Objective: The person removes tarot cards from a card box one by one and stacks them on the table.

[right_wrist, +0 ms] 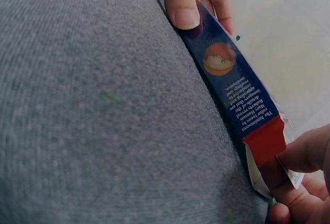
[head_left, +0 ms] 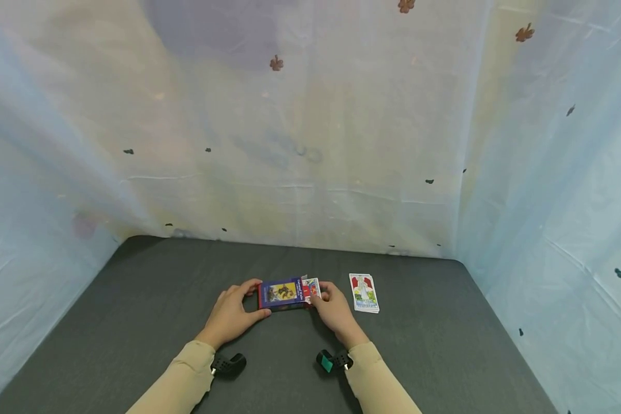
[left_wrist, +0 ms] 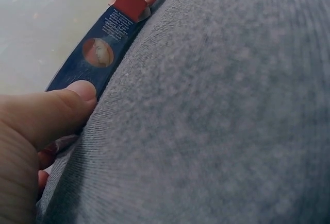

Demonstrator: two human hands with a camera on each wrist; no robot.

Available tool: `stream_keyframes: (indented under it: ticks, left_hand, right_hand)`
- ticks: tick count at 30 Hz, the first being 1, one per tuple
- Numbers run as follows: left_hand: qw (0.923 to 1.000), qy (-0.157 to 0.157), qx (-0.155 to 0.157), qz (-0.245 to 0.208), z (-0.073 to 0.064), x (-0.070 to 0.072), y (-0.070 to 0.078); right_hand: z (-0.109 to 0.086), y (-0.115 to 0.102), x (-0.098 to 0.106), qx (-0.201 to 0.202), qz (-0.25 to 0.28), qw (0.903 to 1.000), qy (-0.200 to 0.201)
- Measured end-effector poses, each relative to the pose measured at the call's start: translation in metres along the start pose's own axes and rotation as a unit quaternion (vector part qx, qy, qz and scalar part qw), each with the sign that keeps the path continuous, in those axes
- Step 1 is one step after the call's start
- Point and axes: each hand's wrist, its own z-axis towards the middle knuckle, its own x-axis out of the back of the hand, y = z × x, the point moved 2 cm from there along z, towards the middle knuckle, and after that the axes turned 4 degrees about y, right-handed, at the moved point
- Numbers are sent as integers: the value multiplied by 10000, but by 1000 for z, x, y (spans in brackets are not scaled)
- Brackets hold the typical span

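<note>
A blue card box (head_left: 282,292) with a picture on its front lies on the dark table, its open end toward the right. My left hand (head_left: 229,316) grips the closed left end, thumb on the near side and fingers at the far side. From the open end stick out picture cards (head_left: 311,286), which my right hand (head_left: 335,314) pinches between thumb and fingers. The right wrist view shows a red flap (right_wrist: 267,140) folded out beside a card edge (right_wrist: 295,176). Just right of that hand lies a small stack of cards (head_left: 364,292), face up.
Dark grey fabric covers the table (head_left: 419,356). Behind and at both sides hangs a pale sheet (head_left: 310,144) with leaf prints. Each wrist wears a black strap, the left strap (head_left: 229,365) and the right strap (head_left: 335,361) close over the cloth.
</note>
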Motion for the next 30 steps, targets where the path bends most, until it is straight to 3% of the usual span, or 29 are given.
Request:
stream_keyframes:
  ticks: [16,25,30]
  left_hand:
    - [10000,43,-55,22,1,-1,-2]
    - [10000,35,-57,37,2,-1,-2]
    - [10000,30,-52,9,3,-1,-1]
  right_hand:
    - [-1,3,0,245,-132,9996,2]
    - [1,2,7,214,151,9996,119]
    - [3,3,20,294,133,9993,-181]
